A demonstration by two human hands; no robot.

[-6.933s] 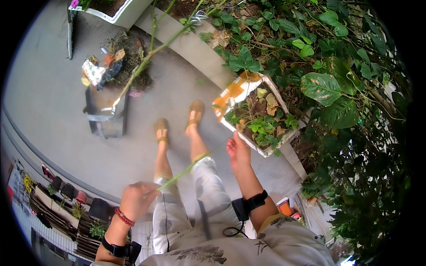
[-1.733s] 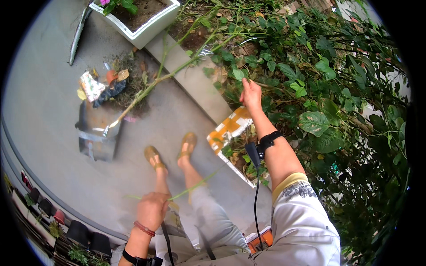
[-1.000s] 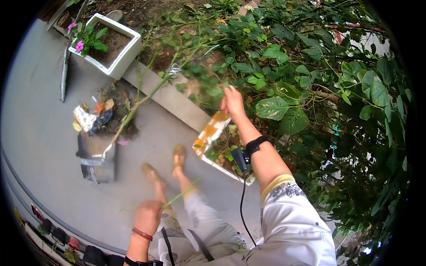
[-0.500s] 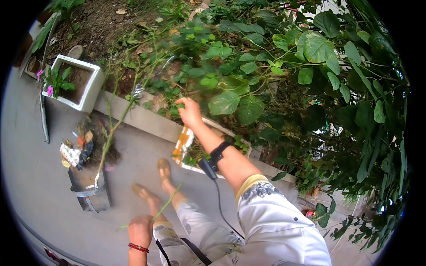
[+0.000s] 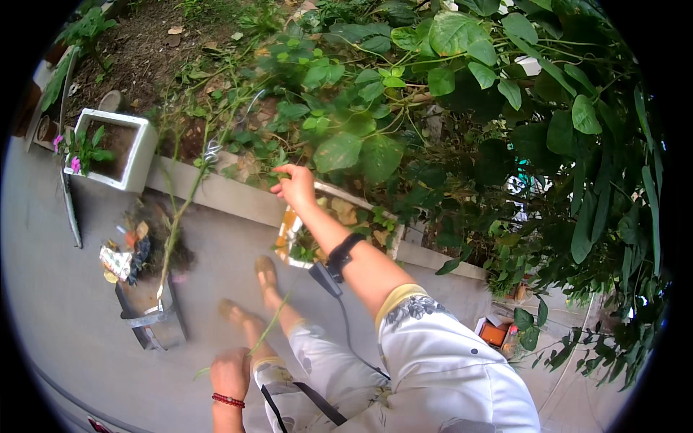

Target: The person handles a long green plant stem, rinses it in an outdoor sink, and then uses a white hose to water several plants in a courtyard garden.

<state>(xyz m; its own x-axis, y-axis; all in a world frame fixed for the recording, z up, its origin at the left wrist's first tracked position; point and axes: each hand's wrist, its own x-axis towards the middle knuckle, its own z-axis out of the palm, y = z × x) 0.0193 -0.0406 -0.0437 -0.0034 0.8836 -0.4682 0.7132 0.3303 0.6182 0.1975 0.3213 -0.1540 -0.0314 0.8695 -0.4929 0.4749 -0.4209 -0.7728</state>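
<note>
My left hand (image 5: 229, 372), with a red bead bracelet at the wrist, is closed round a thin green stem (image 5: 270, 325). The stem slants up to the right from my fist, and a leafy tip shows on its other side. Above a white foam box (image 5: 390, 245) of plants, my right hand (image 5: 296, 186) reaches to the bed's edge. Its fingers are apart, and nothing shows gripped in them; small green leaves (image 5: 276, 160) lie just beyond the fingertips. A black strap (image 5: 345, 254) with a cabled device circles my right forearm.
Broad-leaved vines (image 5: 382, 155) spread over the bed behind a low concrete curb (image 5: 231, 196). A white planter (image 5: 149, 155) with pink flowers stands at left. Near it, a dustpan (image 5: 151, 325) lies by a litter pile on the grey floor, with a long branch (image 5: 173, 249) rising from it.
My right hand has shifted slightly left and its fingers have spread away from the leaf they touched. The view has swung a little right. My left hand keeps the stem.
</note>
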